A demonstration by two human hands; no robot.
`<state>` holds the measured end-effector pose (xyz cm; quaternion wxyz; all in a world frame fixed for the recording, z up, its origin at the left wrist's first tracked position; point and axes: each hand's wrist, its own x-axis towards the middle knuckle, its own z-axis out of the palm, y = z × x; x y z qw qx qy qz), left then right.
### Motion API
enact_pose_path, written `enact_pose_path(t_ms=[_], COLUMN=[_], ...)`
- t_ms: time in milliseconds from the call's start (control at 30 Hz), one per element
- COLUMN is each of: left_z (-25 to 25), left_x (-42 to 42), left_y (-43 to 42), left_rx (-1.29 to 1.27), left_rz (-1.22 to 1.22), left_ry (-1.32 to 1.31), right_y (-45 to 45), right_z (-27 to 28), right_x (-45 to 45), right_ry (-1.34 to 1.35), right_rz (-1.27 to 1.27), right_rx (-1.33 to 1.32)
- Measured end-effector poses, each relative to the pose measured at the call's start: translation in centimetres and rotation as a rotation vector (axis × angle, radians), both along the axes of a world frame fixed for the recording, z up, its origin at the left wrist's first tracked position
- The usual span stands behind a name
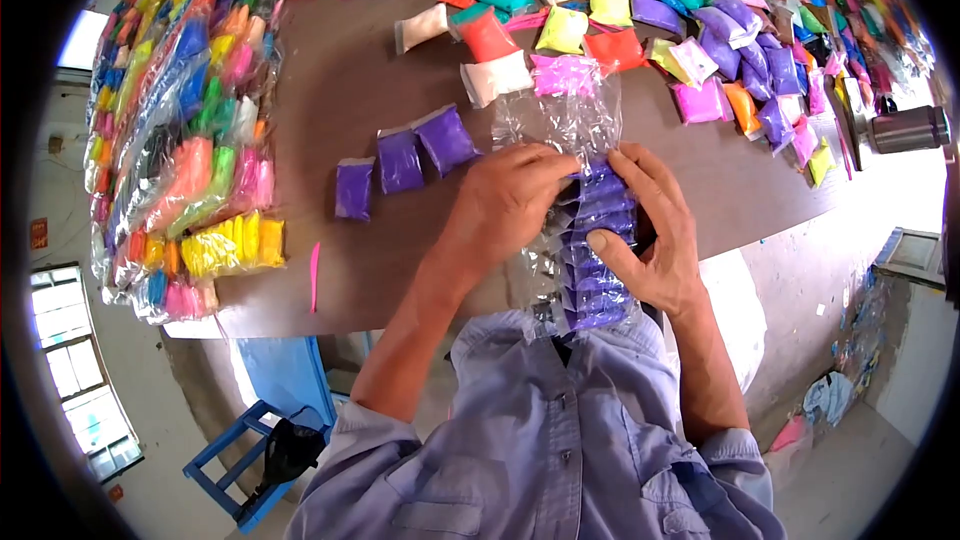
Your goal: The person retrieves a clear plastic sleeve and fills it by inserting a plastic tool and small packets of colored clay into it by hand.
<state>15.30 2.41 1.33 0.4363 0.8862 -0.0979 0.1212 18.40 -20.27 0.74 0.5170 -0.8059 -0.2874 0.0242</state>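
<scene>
A clear plastic bag (560, 120) lies lengthwise at the table's front edge, with a tight row of purple packets (603, 240) inside it. My left hand (515, 195) is closed on the bag's left side, its fingertips bent in by the top of the row. My right hand (655, 230) holds the row from the right, with its thumb over the packets and its fingers near the upper end. To the left, three loose purple packets (400, 160) lie side by side on the table. The undersides of my fingers are hidden.
A pile of filled multicoloured bags (190, 130) stands at the left. Many loose coloured packets (600, 5) spread over the back and right of the brown table (320, 70). A pink strip (315, 278) lies near the front edge; a blue stool (265, 440) stands below.
</scene>
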Motion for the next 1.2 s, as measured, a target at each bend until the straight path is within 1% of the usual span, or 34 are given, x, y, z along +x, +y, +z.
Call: enact_pose_path(t_ms=[33, 67, 133, 200, 267, 333, 400, 433, 500, 533, 600, 633, 700, 733, 800, 833, 900, 933, 1000, 1033, 1100, 1133, 1200], left_z=[-0.4, -0.6, -0.7, -0.7, 0.0, 1.2, 1.9, 1.7, 2.3, 2.5, 2.6, 2.3, 2.0, 2.1, 2.7, 2.6, 2.4, 2.4, 2.9, 3.7, 5.1, 4.8, 4.3], left_x=[0.2, 0.4, 0.9, 0.9, 0.0, -1.0, -2.0, -2.2, -2.0, -1.9, -1.8, -1.6, -1.3, -1.4, -1.8, -1.9, -2.2, -2.4, -2.8, -2.7, -2.3, -1.9, -1.0], left_y=[0.0, -0.2, -0.5, -0.3, -0.5, 0.0, 1.5, 3.0, 6.0, 7.2, 8.8, 9.1, 9.4, 9.4, 9.1, 9.4, 10.1, 10.1, 10.1, 9.4, 7.3, 6.5, 4.7], left_rx=[0.031, 0.033, -0.054, 0.001, -0.022, 0.044, 0.095, 0.186, 0.193, 0.194, 0.359, 0.360, 0.373, 0.376, 0.243, 0.242, 0.032, 0.029, -0.252, -0.257, -0.451, -0.455, -0.316], left_rz=[-0.004, 0.006, 0.023, 0.003, 0.034, 0.066, 0.198, 0.281, 0.402, 0.400, 0.464, 0.465, 0.376, 0.369, 0.367, 0.362, 0.335, 0.331, 0.312, 0.313, 0.353, 0.355, 0.278], left_ry=[-0.069, -0.070, -0.133, -0.142, -0.037, -0.028, 0.006, -0.030, -0.020, -0.024, 0.114, 0.109, 0.167, 0.165, 0.147, 0.145, 0.166, 0.166, 0.213, 0.215, 0.320, 0.318, 0.226], right_y=[0.2, 0.4, 0.3, 0.3, 0.3, 0.4, 0.3, 0.4, 0.3, 0.2, 0.2, 0.2, 0.2, 0.1, 0.1, 0.1, 0.1, 0.1, 0.1, 0.2, 0.2, 0.2, 0.3], right_z=[0.1, 0.2, 0.3, 0.3, 0.1, 0.1, 0.0, 0.0, -0.1, -0.1, -0.2, -0.2, -0.1, -0.1, -0.1, -0.1, -0.1, -0.1, -0.3, -0.3, -0.2, -0.2, -0.2], right_x=[0.0, 0.0, 0.0, 0.0, -0.1, -0.1, -0.1, -0.2, -0.1, -0.2, -0.3, -0.3, -0.2, -0.3, -0.4, -0.4, -0.4, -0.4, -0.4, -0.4, -0.4, -0.4, -0.4], right_ry=[-0.017, -0.035, -0.042, -0.046, -0.051, -0.052, -0.059, -0.066, -0.067, -0.069, -0.066, -0.062, -0.072, -0.079, -0.071, -0.062, -0.072, -0.081, -0.053, -0.047, -0.041, -0.036, -0.031], right_rz=[-0.008, -0.015, -0.014, -0.021, -0.034, -0.039, -0.038, -0.042, -0.047, -0.043, -0.048, -0.054, -0.052, -0.047, -0.056, -0.056, -0.061, -0.060, -0.057, -0.057, -0.052, -0.056, -0.061], right_rx=[-0.005, -0.009, -0.020, -0.024, -0.042, -0.024, -0.020, -0.017, -0.013, -0.015, -0.014, -0.013, -0.007, -0.006, 0.006, 0.018, 0.016, 0.015, 0.040, 0.043, 0.042, 0.043, 0.041])
